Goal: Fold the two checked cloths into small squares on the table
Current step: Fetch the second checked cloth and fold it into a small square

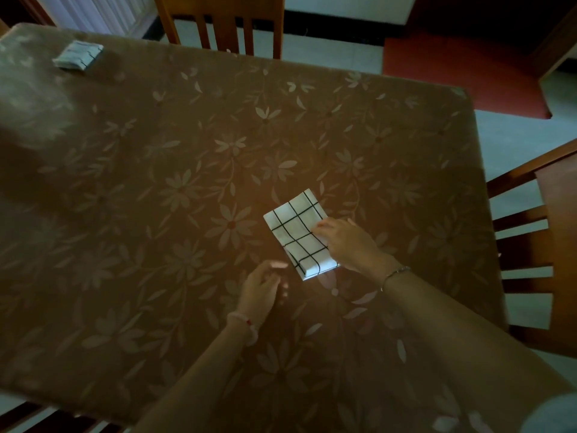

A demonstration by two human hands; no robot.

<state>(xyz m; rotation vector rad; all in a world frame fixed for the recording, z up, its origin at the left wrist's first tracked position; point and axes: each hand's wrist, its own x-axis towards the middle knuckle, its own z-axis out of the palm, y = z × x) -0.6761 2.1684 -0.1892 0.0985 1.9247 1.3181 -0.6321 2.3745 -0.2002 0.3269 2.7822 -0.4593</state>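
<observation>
Both forearms come in from the lower edge and reach forward over the tabletop; the right one crosses in from the right side. The right hand lies with its back up on the right edge of a folded checked cloth, which sits a little right of the middle of the tabletop, turned at an angle. Its fingers are bent and their tips touch the cloth, but the thumb is hidden under the hand, so I cannot tell if it pinches the edge or only presses on it. The left hand is just beside the near left corner of this cloth, apart from it, with fingers loosely curled and holding nothing; it is blurred. The second checked cloth lies folded small at the far left corner, dim and hard to see.
</observation>
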